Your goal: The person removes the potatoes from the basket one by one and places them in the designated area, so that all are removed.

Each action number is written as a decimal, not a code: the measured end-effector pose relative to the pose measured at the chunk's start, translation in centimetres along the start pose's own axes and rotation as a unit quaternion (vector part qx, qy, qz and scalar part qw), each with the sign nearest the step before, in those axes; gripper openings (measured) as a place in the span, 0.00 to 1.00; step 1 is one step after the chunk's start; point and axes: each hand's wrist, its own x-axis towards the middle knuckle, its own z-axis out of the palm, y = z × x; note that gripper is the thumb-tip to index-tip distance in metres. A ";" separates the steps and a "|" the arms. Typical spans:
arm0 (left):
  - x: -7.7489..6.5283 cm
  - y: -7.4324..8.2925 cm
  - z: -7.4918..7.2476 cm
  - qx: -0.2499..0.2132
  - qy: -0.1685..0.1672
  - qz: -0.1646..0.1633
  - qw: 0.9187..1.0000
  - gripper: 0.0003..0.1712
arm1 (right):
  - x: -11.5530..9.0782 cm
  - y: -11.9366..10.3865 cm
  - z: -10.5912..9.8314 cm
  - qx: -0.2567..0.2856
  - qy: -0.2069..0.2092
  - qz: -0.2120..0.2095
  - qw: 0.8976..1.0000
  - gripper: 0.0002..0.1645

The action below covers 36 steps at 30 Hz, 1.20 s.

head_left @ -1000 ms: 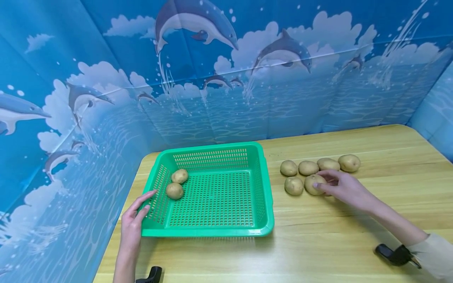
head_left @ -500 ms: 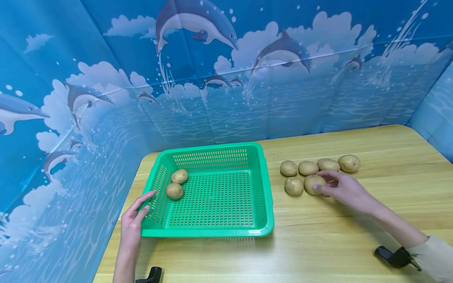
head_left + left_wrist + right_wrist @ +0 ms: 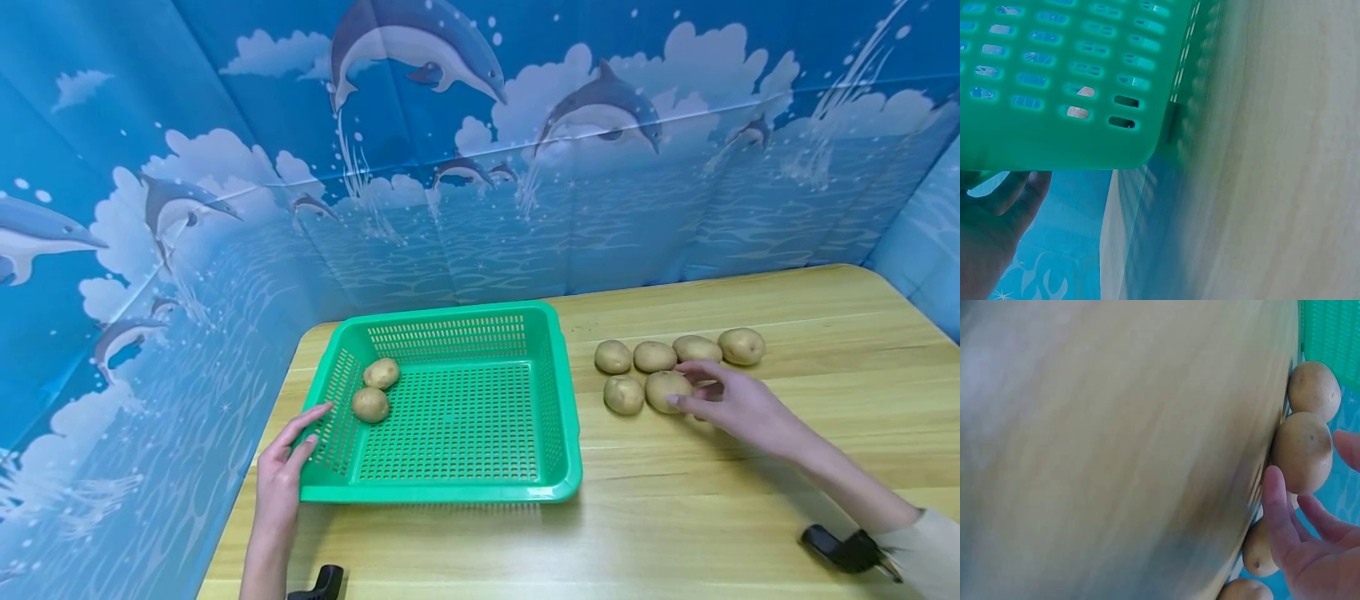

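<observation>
My left hand (image 3: 281, 475) holds the left rim of a green plastic basket (image 3: 564, 400), with thumb and a finger showing over the rim. In the left wrist view the same hand (image 3: 997, 231) meets the basket's edge (image 3: 1054, 150), its fingertips partly hidden. Two potatoes (image 3: 371, 406) lie inside the basket, near its left wall. My right hand (image 3: 738, 408) is around the right-hand potato (image 3: 663, 390) of the front row. In the right wrist view, the thumb (image 3: 1349, 449) stands slightly apart from this potato (image 3: 1304, 450), and the fingers are extended below it.
Beside the held-over potato sits another potato (image 3: 623, 395). Behind them several potatoes (image 3: 654, 357) form a back row on the wooden table (image 3: 675, 517). A blue dolphin-print curtain (image 3: 480, 233) rises behind the table's far edge.
My right hand has drawn back very slightly to the right from the potato. The left hand, the basket and the potatoes stay where they were.
</observation>
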 end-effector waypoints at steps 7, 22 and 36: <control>0.0 0.1 0.0 0.000 0.000 -0.001 1.000 0.20 | -0.6 -1.0 -0.3 -0.019 0.076 -0.059 0.995 0.32; 0.1 -0.2 -0.1 0.001 -0.002 0.002 1.000 0.20 | -0.3 -6.0 1.3 -0.035 0.103 -0.160 0.981 0.24; 0.1 -0.1 -0.1 0.003 0.000 -0.002 1.000 0.21 | 1.4 -10.5 2.3 -0.065 0.009 -0.227 0.972 0.23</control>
